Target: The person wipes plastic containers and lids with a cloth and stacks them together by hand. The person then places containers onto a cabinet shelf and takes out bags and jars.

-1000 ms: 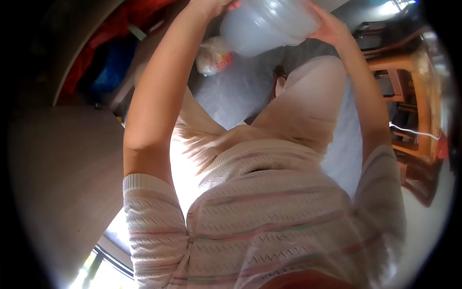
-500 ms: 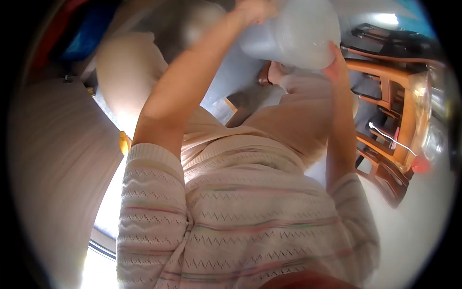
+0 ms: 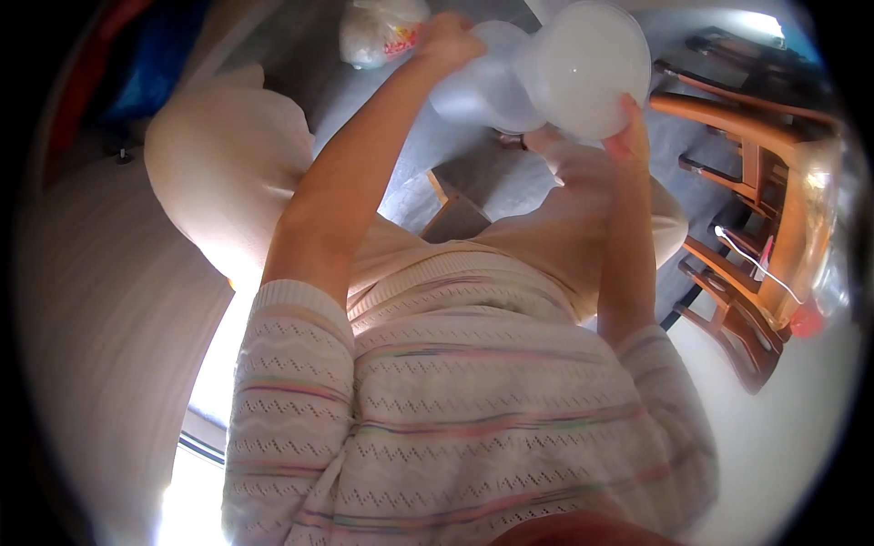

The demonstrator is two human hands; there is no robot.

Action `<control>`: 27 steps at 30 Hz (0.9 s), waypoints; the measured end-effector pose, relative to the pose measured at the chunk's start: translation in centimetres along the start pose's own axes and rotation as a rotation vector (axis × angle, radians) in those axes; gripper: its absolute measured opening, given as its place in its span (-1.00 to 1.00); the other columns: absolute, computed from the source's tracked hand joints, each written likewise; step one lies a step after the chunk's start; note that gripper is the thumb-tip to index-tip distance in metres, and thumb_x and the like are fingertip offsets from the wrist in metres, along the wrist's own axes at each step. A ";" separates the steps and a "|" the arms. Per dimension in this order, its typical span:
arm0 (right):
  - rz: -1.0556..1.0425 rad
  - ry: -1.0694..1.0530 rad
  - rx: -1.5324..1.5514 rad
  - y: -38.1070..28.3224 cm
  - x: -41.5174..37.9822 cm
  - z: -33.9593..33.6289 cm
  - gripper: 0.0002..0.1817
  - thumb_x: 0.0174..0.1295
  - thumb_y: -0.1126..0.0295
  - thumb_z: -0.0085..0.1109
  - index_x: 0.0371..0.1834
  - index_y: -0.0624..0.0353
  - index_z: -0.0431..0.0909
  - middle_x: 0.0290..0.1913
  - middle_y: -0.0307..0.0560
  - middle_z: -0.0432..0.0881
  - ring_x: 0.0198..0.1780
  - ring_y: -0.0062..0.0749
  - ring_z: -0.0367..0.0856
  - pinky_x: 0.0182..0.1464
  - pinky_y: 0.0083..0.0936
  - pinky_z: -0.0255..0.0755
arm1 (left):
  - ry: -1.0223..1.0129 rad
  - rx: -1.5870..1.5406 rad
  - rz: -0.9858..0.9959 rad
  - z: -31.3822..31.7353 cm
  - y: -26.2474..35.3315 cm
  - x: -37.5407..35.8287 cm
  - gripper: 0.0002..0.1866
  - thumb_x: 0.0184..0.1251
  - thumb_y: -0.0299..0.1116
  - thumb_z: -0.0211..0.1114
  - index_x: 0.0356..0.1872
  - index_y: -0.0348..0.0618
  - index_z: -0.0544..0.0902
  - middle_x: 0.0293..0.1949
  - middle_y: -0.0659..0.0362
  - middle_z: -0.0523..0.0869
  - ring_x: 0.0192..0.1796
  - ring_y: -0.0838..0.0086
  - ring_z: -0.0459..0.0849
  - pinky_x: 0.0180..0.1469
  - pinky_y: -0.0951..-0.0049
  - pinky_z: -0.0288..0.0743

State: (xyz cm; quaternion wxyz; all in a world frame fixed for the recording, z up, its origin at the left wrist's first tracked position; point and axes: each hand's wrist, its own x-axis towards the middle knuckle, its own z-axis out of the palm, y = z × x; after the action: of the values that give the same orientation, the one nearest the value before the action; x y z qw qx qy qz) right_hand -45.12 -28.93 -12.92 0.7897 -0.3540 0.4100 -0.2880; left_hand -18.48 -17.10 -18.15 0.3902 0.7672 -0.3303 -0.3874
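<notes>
My left hand (image 3: 451, 44) is closed on a translucent plastic tub (image 3: 487, 86), gripping it near its left edge. Held up beside it is a round whitish plastic lid or tub bottom (image 3: 592, 71), with a small dot at its centre. My right hand (image 3: 628, 135) pinches this round piece at its lower right edge, thumb on the face turned towards me. The two plastic pieces overlap in this view, over the grey floor in front of my knees.
A knotted plastic bag (image 3: 378, 35) with red print lies beyond my left hand. Wooden chairs (image 3: 760, 182) stand close on the right, a white cable (image 3: 760, 264) among them. To the left rises a wood-grain panel (image 3: 118, 318), with a blue bag (image 3: 173, 64) behind it.
The tub and the round piece have come further apart, and the round face now turns more towards me. My right hand has shifted slightly left. The printed bag shows more clearly.
</notes>
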 end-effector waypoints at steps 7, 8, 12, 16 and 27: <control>-0.059 -0.065 0.178 1.4 0.5 -4.1 -0.44 0.11 0.26 0.11 0.17 0.21 0.21 0.12 -0.08 0.37 0.16 -0.24 0.32 0.22 -0.21 0.19 | -0.058 -0.209 -0.073 3.2 -5.5 -0.4 -0.51 -0.23 -0.47 0.20 -0.10 -0.30 0.53 -0.60 0.16 0.56 -0.66 0.56 0.49 -0.64 0.55 0.35; -0.073 -0.039 0.187 1.4 0.3 -3.9 -0.44 0.11 0.25 0.11 0.17 0.21 0.21 0.12 -0.08 0.37 0.16 -0.24 0.32 0.22 -0.21 0.19 | -0.080 -0.200 -0.107 3.9 -6.8 -0.4 -0.52 -0.22 -0.48 0.20 -0.09 -0.27 0.53 -0.61 0.16 0.55 -0.66 0.55 0.49 -0.65 0.55 0.35; -0.073 0.169 0.186 1.1 0.0 -1.5 -0.43 0.12 0.23 0.11 0.17 0.20 0.21 0.12 -0.08 0.37 0.14 -0.24 0.33 0.20 -0.21 0.23 | -0.133 -0.029 -0.186 6.6 -12.6 -0.9 -0.51 -0.21 -0.40 0.24 -0.07 -0.15 0.52 -0.24 0.03 0.60 -0.16 0.27 0.55 -0.10 0.41 0.40; -0.078 0.220 0.074 0.7 2.4 0.6 -0.42 0.12 0.21 0.10 0.19 0.17 0.20 0.13 -0.01 0.37 0.13 -0.21 0.36 0.16 -0.21 0.29 | -0.148 0.142 -0.246 7.2 -15.4 0.4 -0.48 -0.17 -0.40 0.22 -0.01 0.00 0.45 -0.08 0.03 0.57 0.00 0.18 0.52 0.05 0.33 0.39; 0.073 -0.530 0.205 2.7 14.2 30.7 -0.49 0.08 0.28 0.14 0.10 0.18 0.30 0.08 -0.09 0.42 0.11 -0.23 0.36 0.16 -0.18 0.23 | -0.147 0.159 -0.377 1.9 -18.4 -1.1 -0.64 -0.02 -0.45 0.11 -0.10 0.00 0.53 -0.09 0.00 0.57 0.01 0.15 0.53 0.02 0.23 0.42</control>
State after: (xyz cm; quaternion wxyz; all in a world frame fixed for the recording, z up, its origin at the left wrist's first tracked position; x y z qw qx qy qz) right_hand -11.40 -28.05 -8.67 0.9110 -0.3200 0.1703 -0.1967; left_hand -16.83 -8.03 -34.24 0.2239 0.8133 -0.2380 -0.4814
